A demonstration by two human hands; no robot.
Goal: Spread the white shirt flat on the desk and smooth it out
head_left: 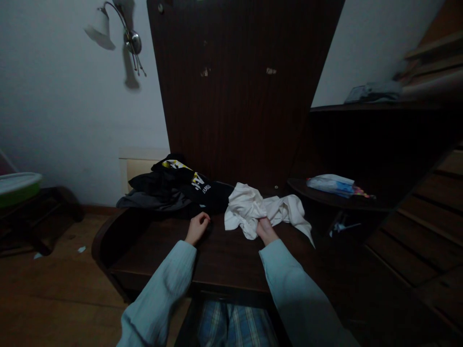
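A crumpled white garment (246, 205) lies on the dark wooden dresser top, its far end trailing to the right. My right hand (266, 230) grips the near side of it, with the fingers tucked out of sight in the folds. To the left, my left hand (197, 227) rests low over the wood with its fingers curled in and nothing visible in them. Just beyond that hand is a heap of dark clothes (170, 193), among them a black printed garment (206, 190) with white and yellow markings, which reaches to the white garment.
A tall dark panel (235, 106) rises behind the dresser top (227, 260). On the right, a rounded shelf (307, 190) carries a blue and white packet (333, 185). A wall lamp (101, 29) hangs at upper left, above a stool with a green basin (20, 188).
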